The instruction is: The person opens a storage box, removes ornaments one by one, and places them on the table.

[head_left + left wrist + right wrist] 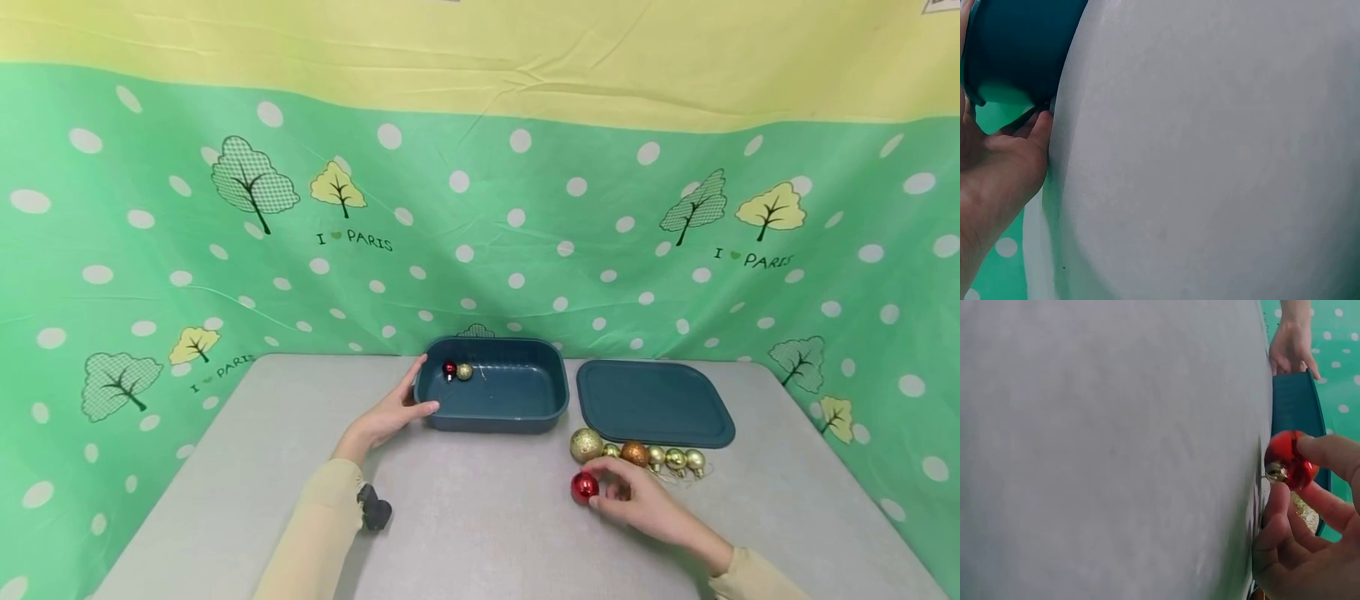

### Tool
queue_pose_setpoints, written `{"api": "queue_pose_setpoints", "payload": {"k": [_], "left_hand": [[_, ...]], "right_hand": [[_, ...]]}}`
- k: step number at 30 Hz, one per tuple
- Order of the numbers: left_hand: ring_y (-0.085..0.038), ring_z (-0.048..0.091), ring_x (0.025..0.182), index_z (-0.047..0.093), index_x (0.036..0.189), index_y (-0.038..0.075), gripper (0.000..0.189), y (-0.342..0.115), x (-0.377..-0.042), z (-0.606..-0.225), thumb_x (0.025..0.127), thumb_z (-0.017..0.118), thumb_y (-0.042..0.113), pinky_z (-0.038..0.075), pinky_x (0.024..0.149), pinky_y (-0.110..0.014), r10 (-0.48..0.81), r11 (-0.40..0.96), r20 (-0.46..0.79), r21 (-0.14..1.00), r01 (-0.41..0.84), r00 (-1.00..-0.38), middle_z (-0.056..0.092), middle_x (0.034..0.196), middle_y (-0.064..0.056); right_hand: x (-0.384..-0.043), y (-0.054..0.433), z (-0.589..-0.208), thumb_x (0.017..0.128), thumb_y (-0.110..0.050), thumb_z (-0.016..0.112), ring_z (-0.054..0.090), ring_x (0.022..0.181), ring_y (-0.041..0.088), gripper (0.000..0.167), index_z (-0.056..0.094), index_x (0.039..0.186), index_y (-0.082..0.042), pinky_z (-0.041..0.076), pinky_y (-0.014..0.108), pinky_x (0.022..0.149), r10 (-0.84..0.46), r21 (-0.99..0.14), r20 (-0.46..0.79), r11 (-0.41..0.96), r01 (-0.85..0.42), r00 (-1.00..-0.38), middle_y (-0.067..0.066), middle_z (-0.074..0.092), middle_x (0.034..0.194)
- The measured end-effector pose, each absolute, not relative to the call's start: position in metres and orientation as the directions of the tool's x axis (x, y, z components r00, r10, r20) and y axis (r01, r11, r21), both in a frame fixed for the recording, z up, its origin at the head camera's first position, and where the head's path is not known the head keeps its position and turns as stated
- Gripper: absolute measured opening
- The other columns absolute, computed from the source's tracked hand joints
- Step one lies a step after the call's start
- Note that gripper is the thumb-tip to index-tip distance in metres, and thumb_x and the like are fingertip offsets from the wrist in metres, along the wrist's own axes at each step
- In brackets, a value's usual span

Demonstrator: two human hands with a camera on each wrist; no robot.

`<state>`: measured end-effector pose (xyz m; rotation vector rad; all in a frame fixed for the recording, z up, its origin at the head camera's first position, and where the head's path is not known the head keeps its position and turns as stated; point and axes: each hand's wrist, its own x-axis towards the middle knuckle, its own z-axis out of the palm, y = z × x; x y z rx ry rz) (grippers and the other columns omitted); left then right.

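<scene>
My right hand (637, 502) pinches a shiny red Christmas bauble (585, 487) between thumb and fingers, low over the table. In the right wrist view the gold cap on the red bauble (1285, 450) faces the camera. At the left end of a dark blue rectangular container (495, 423), my left hand (386, 417) grips the wall, thumb at the front rim and fingers along the side. Inside the container lie a small red bauble (449, 367) and a small gold bauble (465, 372), side by side near the back left.
A flat blue lid (656, 402) lies right of the container. In front of it is a row of baubles, including a large gold glitter bauble (587, 446), an orange bauble (635, 453) and several small gold ones. A green polka-dot cloth (517, 217) hangs behind the grey table (465, 517).
</scene>
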<state>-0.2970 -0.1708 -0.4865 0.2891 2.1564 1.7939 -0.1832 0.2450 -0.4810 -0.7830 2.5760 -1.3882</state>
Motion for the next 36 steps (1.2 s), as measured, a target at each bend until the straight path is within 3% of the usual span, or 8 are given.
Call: {"api": "queue_pose_setpoints", "payload": {"k": [10,25,36], "left_hand": [[-0.046,0.01,0.141,0.0,0.156,0.036,0.095,-0.171,-0.297,-0.487,0.092,0.068,0.019,0.012,0.108,-0.063,0.359,0.188,-0.113,0.981,-0.046,-0.927,-0.005,0.159,-0.02],[-0.044,0.011,0.141,0.001,0.155,0.037,0.093,-0.17,-0.298,-0.488,0.092,0.067,0.018,0.013,0.107,-0.064,0.35,0.194,-0.112,0.98,-0.045,-0.93,-0.004,0.159,-0.019],[-0.046,0.008,0.141,0.0,0.155,0.038,0.094,-0.171,-0.296,-0.486,0.092,0.068,0.02,0.012,0.105,-0.068,0.359,0.192,-0.115,0.98,-0.047,-0.926,-0.006,0.159,-0.019]], "right_hand": [[-0.184,0.245,-0.478,0.084,-0.011,0.074,0.051,0.068,0.008,0.032,0.06,0.111,0.0,0.045,0.024,0.058,-0.366,-0.802,0.09,0.524,-0.285,-0.926,0.006,0.062,0.095],[-0.185,0.247,-0.477,0.083,-0.013,0.075,0.052,0.067,0.009,0.035,0.058,0.111,0.001,0.045,0.024,0.057,-0.367,-0.821,0.048,0.515,-0.246,-0.929,0.007,0.06,0.094],[-0.189,0.253,-0.463,0.083,-0.005,0.071,0.053,0.07,0.01,0.034,0.056,0.113,0.003,0.047,0.025,0.057,-0.371,-0.811,0.128,0.495,-0.312,-0.92,0.014,0.06,0.097]]}}
